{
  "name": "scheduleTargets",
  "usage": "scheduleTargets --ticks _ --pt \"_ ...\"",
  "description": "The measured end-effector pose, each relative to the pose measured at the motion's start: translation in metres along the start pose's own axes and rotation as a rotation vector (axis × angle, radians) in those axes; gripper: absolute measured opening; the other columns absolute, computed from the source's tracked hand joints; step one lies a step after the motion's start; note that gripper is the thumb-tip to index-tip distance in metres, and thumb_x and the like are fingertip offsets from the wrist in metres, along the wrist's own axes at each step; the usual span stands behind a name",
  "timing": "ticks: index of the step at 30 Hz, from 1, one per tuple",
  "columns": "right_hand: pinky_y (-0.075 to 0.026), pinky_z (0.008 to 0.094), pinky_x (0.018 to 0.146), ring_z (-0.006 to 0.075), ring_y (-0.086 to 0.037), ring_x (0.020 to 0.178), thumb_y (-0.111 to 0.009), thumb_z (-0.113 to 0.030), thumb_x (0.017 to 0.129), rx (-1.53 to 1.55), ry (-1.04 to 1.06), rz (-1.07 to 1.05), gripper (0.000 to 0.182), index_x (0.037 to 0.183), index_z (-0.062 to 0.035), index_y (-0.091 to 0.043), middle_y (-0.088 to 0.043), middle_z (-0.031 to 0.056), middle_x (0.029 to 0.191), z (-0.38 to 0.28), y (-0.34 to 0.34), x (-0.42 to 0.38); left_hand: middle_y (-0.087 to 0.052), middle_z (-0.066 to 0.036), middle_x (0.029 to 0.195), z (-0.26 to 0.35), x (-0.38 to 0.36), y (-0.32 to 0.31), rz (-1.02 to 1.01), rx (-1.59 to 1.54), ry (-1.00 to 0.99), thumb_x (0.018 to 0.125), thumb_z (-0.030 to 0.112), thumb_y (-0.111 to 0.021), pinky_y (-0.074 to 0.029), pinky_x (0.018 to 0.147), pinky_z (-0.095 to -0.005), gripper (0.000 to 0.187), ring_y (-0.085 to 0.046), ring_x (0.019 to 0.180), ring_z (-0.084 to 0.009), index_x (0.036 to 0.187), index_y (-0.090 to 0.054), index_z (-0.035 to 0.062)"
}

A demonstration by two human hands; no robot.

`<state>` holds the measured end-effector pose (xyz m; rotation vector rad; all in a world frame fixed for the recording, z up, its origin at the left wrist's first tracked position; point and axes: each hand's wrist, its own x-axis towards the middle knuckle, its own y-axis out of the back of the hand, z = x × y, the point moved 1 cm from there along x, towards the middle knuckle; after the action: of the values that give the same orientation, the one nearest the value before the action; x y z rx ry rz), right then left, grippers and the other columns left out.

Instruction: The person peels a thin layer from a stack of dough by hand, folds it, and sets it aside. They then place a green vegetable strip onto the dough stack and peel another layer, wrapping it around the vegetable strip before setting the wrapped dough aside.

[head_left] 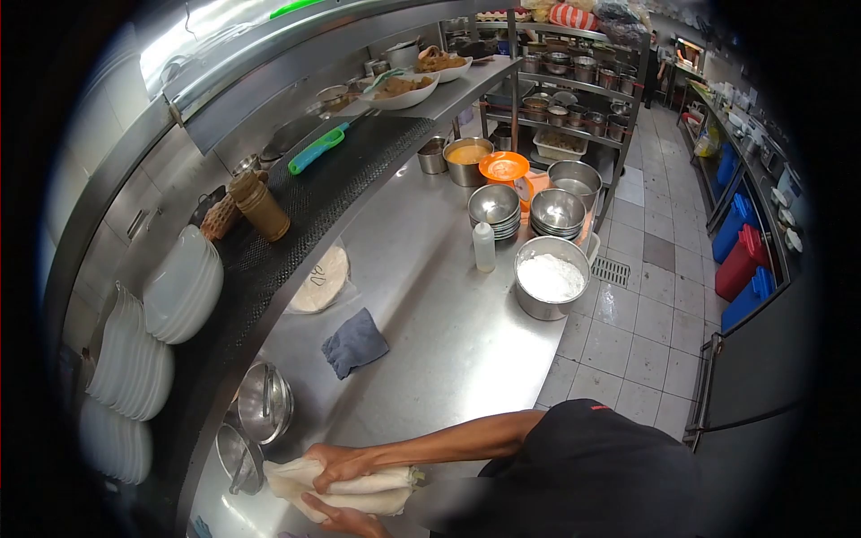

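Note:
At the bottom of the head view, both my hands are on a pale rolled flatbread (370, 500), with something green showing at its right end. My right hand (339, 464) grips it from the far side, fingers curled over the top. Along its near edge, my left hand (345, 518) holds it between thumb and fingers; part of this hand is cut off by the frame. Just left of the flatbread are metal bowls, one (239, 459) with a utensil in it and another stack (265, 403) behind.
A grey cloth (355, 343) and bagged round flatbreads (320, 280) lie on the steel counter (430, 332). Farther off stand a pot of white powder (551, 278), a squeeze bottle (483, 247), and an orange scale (504, 167). White plates (184, 285) line the overhead shelf.

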<state>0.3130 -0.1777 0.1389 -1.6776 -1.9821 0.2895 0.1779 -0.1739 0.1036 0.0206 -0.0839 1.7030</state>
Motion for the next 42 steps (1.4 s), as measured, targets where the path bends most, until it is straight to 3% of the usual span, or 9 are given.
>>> scheduleTargets --ticks 6,13,18,20,24,26,31,34,42 --pt "-0.049 0.0286 0.066 0.0143 -0.060 0.075 -0.071 -0.010 0.060 0.207 -0.024 -0.053 0.037 0.093 0.0042 -0.066 -0.064 0.0061 0.083 -0.022 -0.032 -0.010 -0.064 -0.021 0.116 -0.150 0.095 0.060 -0.172 0.439 -0.228 0.098 0.055 -0.049 -0.062 0.081 -0.0392 0.069 -0.068 0.101 -0.0291 0.129 -0.054 -0.0060" --pt "-0.044 0.0305 0.085 0.0159 -0.058 0.098 -0.070 -0.011 0.061 0.180 -0.182 -0.175 0.055 0.116 -0.0052 -0.064 -0.064 0.0058 0.102 0.016 -0.072 -0.006 -0.065 -0.018 0.113 -0.173 0.094 0.071 -0.680 0.117 -0.067 0.100 0.053 -0.045 -0.061 0.081 -0.0377 0.063 -0.068 0.099 -0.0267 0.126 -0.055 -0.0034" --pt "-0.030 0.0498 0.111 0.0343 -0.039 0.134 -0.065 -0.063 0.076 -1.222 -0.522 0.379 0.089 0.144 -0.0105 -0.042 -0.044 0.0189 0.141 0.113 -0.072 -0.016 -0.065 -0.016 0.112 -0.184 -0.011 0.218 -0.648 -0.136 0.098 0.102 0.052 -0.043 -0.060 0.082 -0.0364 0.059 -0.068 0.098 -0.0247 0.125 -0.056 -0.0012" --pt "-0.038 0.0406 0.106 0.0301 -0.049 0.123 -0.090 -0.046 0.067 -0.357 -0.536 -0.019 0.095 0.135 0.0011 -0.045 -0.051 0.0167 0.129 -0.014 -0.043 -0.025 -0.066 -0.015 0.111 -0.096 -0.034 0.036 -0.474 -0.248 0.101 0.102 0.051 -0.042 -0.060 0.082 -0.0359 0.058 -0.068 0.097 -0.0239 0.124 -0.057 -0.0004" --pt "-0.058 0.0398 0.087 0.0274 -0.066 0.101 -0.096 -0.005 0.054 -0.038 -0.506 0.110 0.094 0.129 0.0020 -0.038 -0.061 0.0162 0.116 0.013 0.036 -0.026 -0.066 -0.014 0.109 -0.051 -0.028 0.037 -0.151 -0.461 -0.012 0.104 0.050 -0.039 -0.059 0.083 -0.0349 0.055 -0.068 0.096 -0.0223 0.122 -0.058 0.0013" --pt "-0.059 0.0368 0.083 0.0231 -0.068 0.096 -0.095 -0.008 0.058 -0.184 -0.098 -0.042 0.075 0.122 0.0044 -0.058 -0.068 0.0144 0.110 -0.011 0.020 -0.012 -0.060 -0.017 0.127 0.006 -0.033 0.041 -0.177 -0.892 0.301 0.101 0.061 -0.034 -0.055 0.095 -0.0382 0.071 -0.064 0.110 -0.0254 0.138 -0.048 0.0019" --pt "-0.054 0.0305 0.074 0.0141 -0.066 0.080 -0.084 -0.009 0.074 -0.822 -0.239 -0.037 0.038 0.106 0.0040 -0.068 -0.072 0.0086 0.095 0.038 0.030 0.009 -0.061 -0.013 0.128 -0.016 -0.044 0.043 -0.227 -1.250 0.281 0.102 0.052 -0.045 -0.051 0.099 -0.0347 0.062 -0.062 0.112 -0.0192 0.137 -0.050 0.0005" --pt "-0.053 0.0308 0.076 0.0130 -0.065 0.081 -0.082 -0.009 0.076 -0.894 -0.160 -0.183 0.031 0.103 0.0028 -0.069 -0.072 0.0065 0.093 0.067 0.020 -0.003 -0.066 0.000 0.080 0.008 -0.054 0.040 -0.105 -0.349 0.127 0.094 0.038 -0.067 -0.049 0.064 -0.0292 0.037 -0.061 0.073 -0.0099 0.102 -0.073 0.0020" --pt "-0.051 0.0275 0.073 0.0137 -0.063 0.079 -0.069 -0.002 0.076 -0.419 -0.075 -0.023 0.025 0.099 0.0072 -0.066 -0.068 0.0086 0.088 0.039 -0.033 -0.012 -0.071 -0.022 0.076 0.010 -0.037 0.049 0.230 0.142 -0.131 0.095 0.044 -0.064 -0.050 0.060 -0.0376 0.049 -0.066 0.068 -0.0166 0.099 -0.072 -0.0047"
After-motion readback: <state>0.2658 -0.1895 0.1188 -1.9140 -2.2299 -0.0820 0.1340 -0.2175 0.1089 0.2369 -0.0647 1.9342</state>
